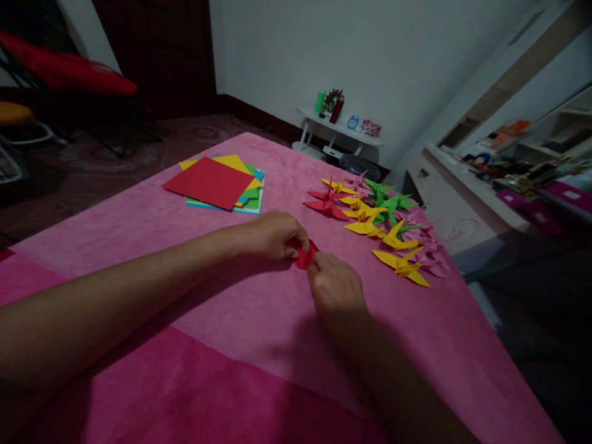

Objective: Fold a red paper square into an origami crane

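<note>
A small folded piece of red paper lies between both my hands on the pink cloth. My left hand pinches its left side with closed fingers. My right hand pinches its right lower edge, fingers closed too. Most of the paper is hidden by the fingers. Just beyond the hands sits a group of finished paper cranes in red, yellow, green and pink.
A stack of coloured square sheets, red on top, lies at the far left of the table. The table's right edge drops to the floor beside a white counter cluttered with items. A small white shelf stands by the wall.
</note>
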A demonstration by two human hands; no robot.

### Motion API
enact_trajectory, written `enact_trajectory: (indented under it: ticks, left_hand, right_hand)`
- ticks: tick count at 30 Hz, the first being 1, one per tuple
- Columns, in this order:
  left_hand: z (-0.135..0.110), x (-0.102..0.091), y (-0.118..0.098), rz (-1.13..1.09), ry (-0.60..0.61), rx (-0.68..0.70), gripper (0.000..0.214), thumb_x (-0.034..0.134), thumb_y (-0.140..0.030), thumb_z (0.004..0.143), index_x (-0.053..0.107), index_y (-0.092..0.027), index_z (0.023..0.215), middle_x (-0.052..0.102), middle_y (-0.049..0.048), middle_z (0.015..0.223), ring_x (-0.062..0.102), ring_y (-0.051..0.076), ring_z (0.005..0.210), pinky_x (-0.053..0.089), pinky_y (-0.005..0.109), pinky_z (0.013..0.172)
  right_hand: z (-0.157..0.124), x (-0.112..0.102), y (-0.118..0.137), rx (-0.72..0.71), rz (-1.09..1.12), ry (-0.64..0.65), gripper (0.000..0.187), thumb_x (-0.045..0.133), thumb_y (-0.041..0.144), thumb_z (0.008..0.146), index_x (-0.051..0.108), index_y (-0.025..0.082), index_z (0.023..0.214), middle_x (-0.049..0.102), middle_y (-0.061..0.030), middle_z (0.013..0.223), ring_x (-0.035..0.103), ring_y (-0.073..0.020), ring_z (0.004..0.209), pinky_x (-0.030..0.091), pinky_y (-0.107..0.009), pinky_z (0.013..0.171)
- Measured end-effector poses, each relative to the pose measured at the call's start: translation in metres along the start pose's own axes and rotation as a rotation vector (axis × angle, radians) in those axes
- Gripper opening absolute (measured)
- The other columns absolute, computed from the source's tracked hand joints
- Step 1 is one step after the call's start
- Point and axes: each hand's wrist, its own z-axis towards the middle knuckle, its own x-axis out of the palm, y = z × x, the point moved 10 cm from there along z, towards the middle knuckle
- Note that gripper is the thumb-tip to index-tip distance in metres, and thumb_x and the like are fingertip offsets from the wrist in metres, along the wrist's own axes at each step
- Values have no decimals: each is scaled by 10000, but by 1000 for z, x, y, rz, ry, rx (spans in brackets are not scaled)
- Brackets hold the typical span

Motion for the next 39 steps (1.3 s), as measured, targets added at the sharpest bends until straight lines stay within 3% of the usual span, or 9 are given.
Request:
enact_trajectory:
  ticks: [4,7,13,18,26,39]
  left_hand:
    - [3,4,-8,-87,17,23,474,562,-16,662,675,-229,1071,727,-1,885,640,132,768,411,212,661]
    - [3,7,-7,-116,32,18,506,547,7,656,650,-208,1103,719,7,898,635,129,771,413,206,654]
    - [1,14,1,-189,92,-11,451,535,-25,720,636,-196,1125,701,1,841,612,113,716,402,192,634]
    - [1,18,3,-245,136,-26,446,540,-35,742,615,-162,1162,686,6,797,592,105,676,396,194,627]
    - [0,16,25,-383,110,-83,407,548,-40,761,593,-140,1153,620,-27,685,551,75,596,386,169,584]
    - [-7,16,50,-467,159,-148,327,564,-27,721,655,-122,1020,653,11,786,568,88,647,418,183,601]
  right_hand:
    - [-3,4,-8,71,-67,48,244,485,57,831,681,186,900,663,-99,852,571,-200,736,353,-320,578]
    - [-4,5,-14,94,-31,71,219,494,81,826,676,178,899,664,-85,861,591,-203,750,360,-316,582]
    - [-6,4,-18,118,36,72,223,500,91,817,684,180,907,662,-77,870,600,-202,778,368,-308,616]
    - [-8,-3,-16,122,62,50,298,465,112,858,669,217,1049,651,-51,860,589,-177,793,364,-283,642]
    - [-9,1,-13,110,44,123,371,479,114,836,669,238,1129,654,-50,883,577,-169,807,367,-274,639]
    - [-7,4,-11,83,3,140,430,466,133,848,636,289,1211,642,-34,878,582,-176,800,369,-290,623]
